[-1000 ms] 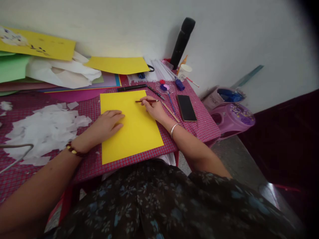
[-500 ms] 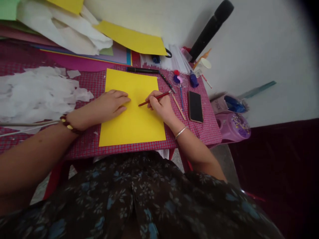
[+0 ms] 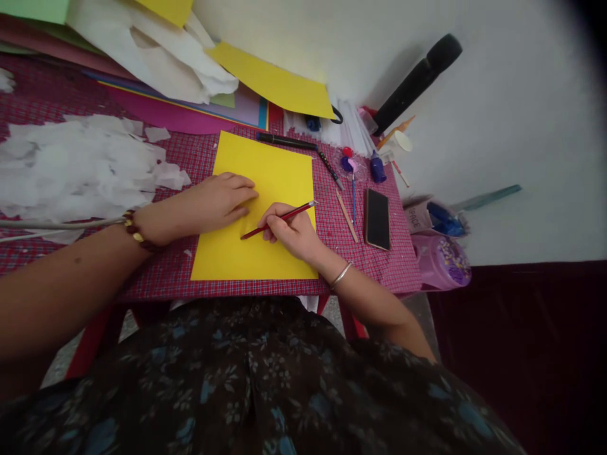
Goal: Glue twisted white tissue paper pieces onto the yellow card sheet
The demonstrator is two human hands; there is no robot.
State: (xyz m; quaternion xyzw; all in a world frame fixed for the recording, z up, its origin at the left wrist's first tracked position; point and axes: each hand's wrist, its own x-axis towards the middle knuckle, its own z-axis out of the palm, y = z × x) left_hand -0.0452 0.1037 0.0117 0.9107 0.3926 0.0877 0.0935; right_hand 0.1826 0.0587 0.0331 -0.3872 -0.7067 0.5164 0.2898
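Observation:
A sheet of yellow paper (image 3: 265,259) lies on the red checked tablecloth in front of me. My left hand (image 3: 227,199) rests flat on its left part, fingers stretched out. Over the middle of the sheet, my right hand (image 3: 289,230) is closed around a dark red pencil (image 3: 298,210). The pencil slants down to the left, its tip at the paper below my left fingers. Any mark there is too faint to make out. Just beyond the sheet's top edge lies a black marker (image 3: 287,141).
Torn white paper pieces (image 3: 80,167) are heaped on the left. Right of the sheet lie a patterned pencil (image 3: 331,170), a beige pencil (image 3: 347,216), a thin blue brush (image 3: 353,199) and a phone (image 3: 377,218). A pink bin (image 3: 434,260) stands past the table's right edge.
My right hand has brought the pencil tip down and left across the yellow paper, nearer to my body. My left hand stays flat on the sheet. The view has shifted slightly.

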